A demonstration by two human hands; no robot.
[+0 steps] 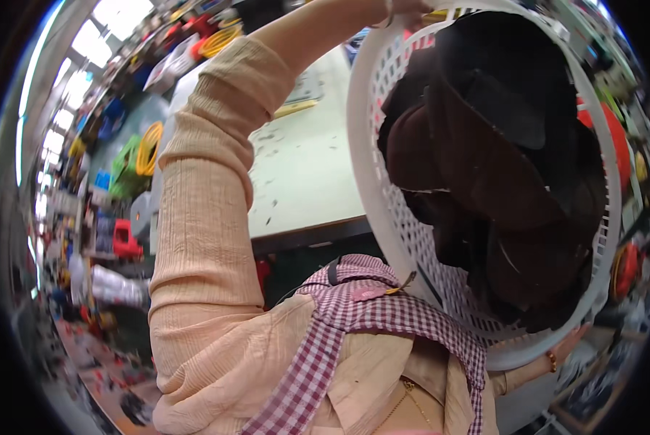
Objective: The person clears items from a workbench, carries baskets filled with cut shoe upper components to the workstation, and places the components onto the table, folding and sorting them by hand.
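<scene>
Left grip [410, 10] on the white basket [361, 138] is partly cropped above.

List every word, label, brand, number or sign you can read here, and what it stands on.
None can be read.
The white plastic lattice basket, dark brown-black fabric heap and purple-and-white checked cloth apron show no legible text.
Any print in the cluttered background is too small or blurred.
</scene>
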